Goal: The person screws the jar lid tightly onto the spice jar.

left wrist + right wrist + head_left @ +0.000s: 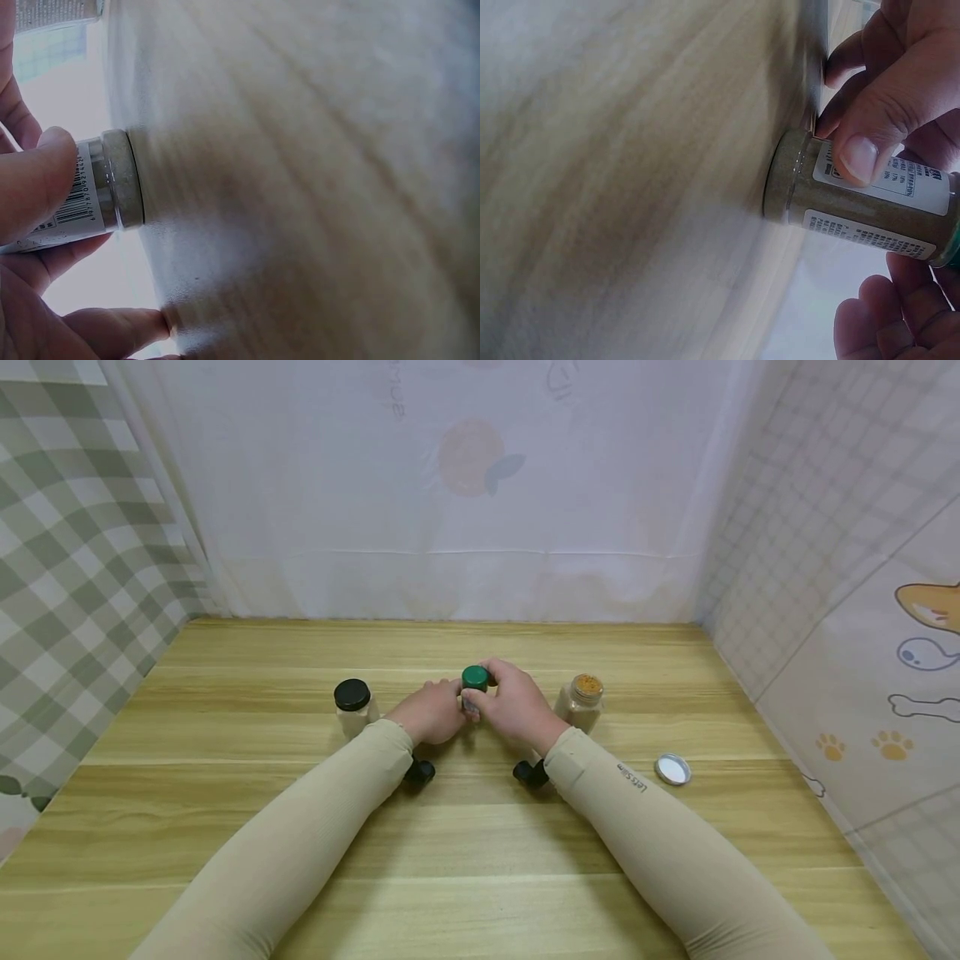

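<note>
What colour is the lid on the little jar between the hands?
Green; the lid shows best in the head view.

"Let's Slim" marks the beige fabric sleeve [660, 843] behind the right grip [517, 703]; the white barcode label [88, 202] at the left grip [435, 712] begins "697787".

On the counter [480, 868], a black-lidded jar [354, 705] stands at left and an open jar [582, 700] of orange-yellow powder at right. Farther right lies a silver-rimmed lid [672, 769], white face up. Behind is a pale sheet [337, 493] with a faded fruit print; checked cloth [75, 518] covers the left, paw-printed cloth [847, 677] the right.
</note>
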A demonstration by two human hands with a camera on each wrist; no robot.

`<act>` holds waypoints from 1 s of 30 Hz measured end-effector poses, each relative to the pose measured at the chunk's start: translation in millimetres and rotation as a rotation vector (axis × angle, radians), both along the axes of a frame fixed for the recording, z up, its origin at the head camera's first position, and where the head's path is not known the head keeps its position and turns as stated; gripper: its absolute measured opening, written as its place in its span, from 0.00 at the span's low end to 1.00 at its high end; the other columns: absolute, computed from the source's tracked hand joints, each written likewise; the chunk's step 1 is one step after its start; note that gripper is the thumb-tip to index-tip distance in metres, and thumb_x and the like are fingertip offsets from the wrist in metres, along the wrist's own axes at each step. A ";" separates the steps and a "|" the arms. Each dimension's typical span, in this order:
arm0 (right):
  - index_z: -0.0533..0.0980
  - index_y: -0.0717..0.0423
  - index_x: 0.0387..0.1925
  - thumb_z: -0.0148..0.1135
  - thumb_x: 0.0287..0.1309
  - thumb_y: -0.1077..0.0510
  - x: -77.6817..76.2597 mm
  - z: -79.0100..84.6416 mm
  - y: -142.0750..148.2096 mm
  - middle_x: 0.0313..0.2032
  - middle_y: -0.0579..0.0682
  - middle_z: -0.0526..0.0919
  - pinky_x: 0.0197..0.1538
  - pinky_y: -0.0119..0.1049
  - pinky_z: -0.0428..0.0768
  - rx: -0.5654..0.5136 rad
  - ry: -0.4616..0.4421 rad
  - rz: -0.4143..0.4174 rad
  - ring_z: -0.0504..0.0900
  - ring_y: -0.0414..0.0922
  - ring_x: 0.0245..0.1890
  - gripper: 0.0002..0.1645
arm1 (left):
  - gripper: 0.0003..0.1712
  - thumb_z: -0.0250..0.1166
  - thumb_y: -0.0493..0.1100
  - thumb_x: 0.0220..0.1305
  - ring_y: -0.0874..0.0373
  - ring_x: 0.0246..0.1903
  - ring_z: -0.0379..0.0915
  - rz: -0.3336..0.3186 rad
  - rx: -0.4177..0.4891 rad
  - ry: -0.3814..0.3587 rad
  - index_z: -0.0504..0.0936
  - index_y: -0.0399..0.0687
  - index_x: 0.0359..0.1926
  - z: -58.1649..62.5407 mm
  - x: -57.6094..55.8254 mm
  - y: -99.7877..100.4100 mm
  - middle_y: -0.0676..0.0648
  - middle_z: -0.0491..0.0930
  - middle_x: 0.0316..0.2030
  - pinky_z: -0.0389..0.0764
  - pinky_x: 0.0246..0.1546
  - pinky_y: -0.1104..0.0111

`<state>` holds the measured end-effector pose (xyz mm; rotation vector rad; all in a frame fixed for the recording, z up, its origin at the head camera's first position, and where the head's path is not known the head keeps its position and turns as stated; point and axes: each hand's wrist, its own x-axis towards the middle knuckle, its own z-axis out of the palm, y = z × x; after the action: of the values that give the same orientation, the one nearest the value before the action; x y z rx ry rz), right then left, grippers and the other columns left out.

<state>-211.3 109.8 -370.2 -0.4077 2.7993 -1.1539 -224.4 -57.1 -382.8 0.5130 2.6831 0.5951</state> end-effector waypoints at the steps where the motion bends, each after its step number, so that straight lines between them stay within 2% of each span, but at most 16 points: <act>1: 0.77 0.52 0.59 0.66 0.73 0.48 0.2 0.0 -0.1 0.59 0.54 0.83 0.65 0.55 0.78 0.001 -0.001 -0.001 0.79 0.56 0.65 0.20 | 0.23 0.58 0.50 0.80 0.41 0.75 0.65 0.000 0.000 0.000 0.73 0.45 0.68 0.0 0.0 -0.1 0.34 0.78 0.65 0.48 0.83 0.48; 6: 0.77 0.52 0.58 0.66 0.73 0.48 1.2 1.2 -0.6 0.60 0.54 0.83 0.66 0.55 0.78 0.009 -0.003 -0.004 0.79 0.56 0.65 0.19 | 0.22 0.58 0.52 0.80 0.42 0.76 0.64 0.006 0.011 -0.004 0.74 0.46 0.65 -0.5 0.3 -0.2 0.36 0.78 0.65 0.48 0.83 0.48; 17: 0.76 0.55 0.62 0.65 0.74 0.48 1.9 3.2 -0.7 0.62 0.57 0.81 0.69 0.56 0.76 0.040 -0.008 0.009 0.78 0.57 0.68 0.23 | 0.25 0.60 0.53 0.79 0.43 0.76 0.65 0.017 0.035 -0.020 0.74 0.47 0.68 0.6 1.9 -0.4 0.38 0.78 0.68 0.46 0.83 0.48; 23: 0.73 0.59 0.69 0.66 0.73 0.49 2.1 7.8 -0.3 0.64 0.58 0.79 0.69 0.55 0.76 0.062 0.019 0.027 0.77 0.57 0.67 0.30 | 0.24 0.60 0.52 0.79 0.43 0.74 0.67 0.010 0.033 -0.020 0.75 0.47 0.67 -0.3 0.8 -0.5 0.37 0.79 0.65 0.47 0.83 0.48; 26: 0.69 0.61 0.74 0.66 0.73 0.49 2.9 13.1 0.2 0.66 0.59 0.78 0.70 0.54 0.76 0.071 0.039 0.032 0.76 0.58 0.68 0.36 | 0.23 0.60 0.52 0.79 0.42 0.74 0.67 0.004 0.024 -0.020 0.75 0.46 0.66 -0.3 -0.5 -0.8 0.37 0.79 0.65 0.48 0.83 0.48; 30: 0.66 0.60 0.76 0.63 0.75 0.48 6.0 23.3 0.9 0.70 0.59 0.75 0.71 0.54 0.74 0.070 0.051 0.044 0.74 0.57 0.71 0.37 | 0.23 0.60 0.54 0.79 0.43 0.74 0.68 -0.002 0.025 -0.027 0.75 0.47 0.66 -0.4 -2.6 -1.8 0.38 0.79 0.66 0.49 0.83 0.48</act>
<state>-205.3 110.7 -346.8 -0.4964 2.8494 -1.0480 -227.0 -58.9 -383.1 0.5107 2.6522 0.6315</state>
